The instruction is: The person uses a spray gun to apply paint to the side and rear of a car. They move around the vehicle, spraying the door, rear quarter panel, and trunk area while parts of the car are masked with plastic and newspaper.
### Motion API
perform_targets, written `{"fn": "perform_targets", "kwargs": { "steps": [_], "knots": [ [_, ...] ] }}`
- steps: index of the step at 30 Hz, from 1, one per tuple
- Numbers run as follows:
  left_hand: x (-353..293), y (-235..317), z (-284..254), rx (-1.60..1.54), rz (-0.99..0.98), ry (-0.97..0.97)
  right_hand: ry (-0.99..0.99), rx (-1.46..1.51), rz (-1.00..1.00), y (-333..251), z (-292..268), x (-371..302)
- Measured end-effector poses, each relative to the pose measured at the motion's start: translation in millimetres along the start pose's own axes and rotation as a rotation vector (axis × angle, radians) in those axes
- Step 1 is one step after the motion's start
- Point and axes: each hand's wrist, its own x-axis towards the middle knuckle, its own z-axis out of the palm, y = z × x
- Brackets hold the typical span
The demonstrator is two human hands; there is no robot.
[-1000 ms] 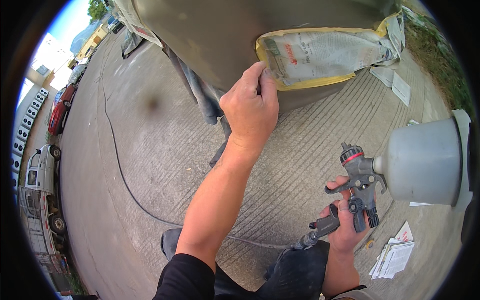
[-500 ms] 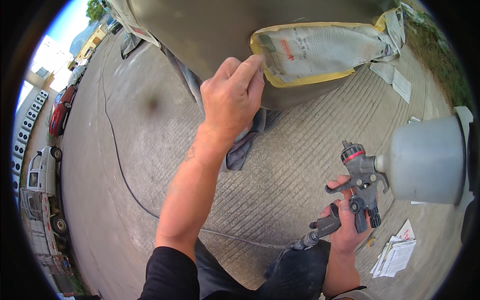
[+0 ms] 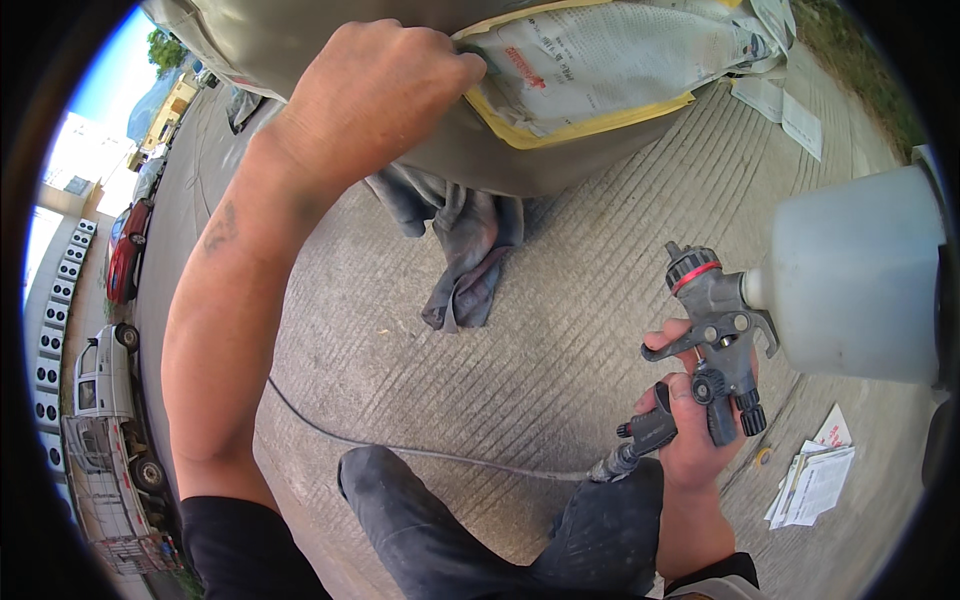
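Where two hands (image 3: 375,95) show, one sprayer (image 3: 724,330); one hose (image 3: 500,466)

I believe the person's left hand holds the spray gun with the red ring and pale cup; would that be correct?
Not quite: the head view shows the right hand holding the spray gun with the red ring and pale cup.

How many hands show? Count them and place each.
2: left hand at the left end of the newspaper; right hand gripping the spray gun, partly hidden behind it. No others show.
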Motion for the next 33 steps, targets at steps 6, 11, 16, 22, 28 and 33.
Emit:
{"fn": "perform_targets", "kwargs": {
  "steps": [6,11,16,22,28,33],
  "knots": [
    [5,11,1,0.064,-0.092,-0.111,-0.014,-0.032,0.001,1,-2,0],
    [11,18,1,0.073,-0.165,-0.150,-0.010,-0.014,-0.001,3,-2,-1],
    [11,25,5,0.073,-0.256,-0.133,-0.010,-0.011,0.004,2,-1,-1],
    [8,26,3,0.000,-0.318,-0.102,0.026,0.057,0.019,-2,0,-1],
    [7,22,1,-0.067,-0.173,-0.159,0.035,0.057,0.021,-3,1,-1],
    [17,36,8,0.038,-0.125,-0.230,0.020,0.013,-0.010,-3,1,0]
  ]
}}
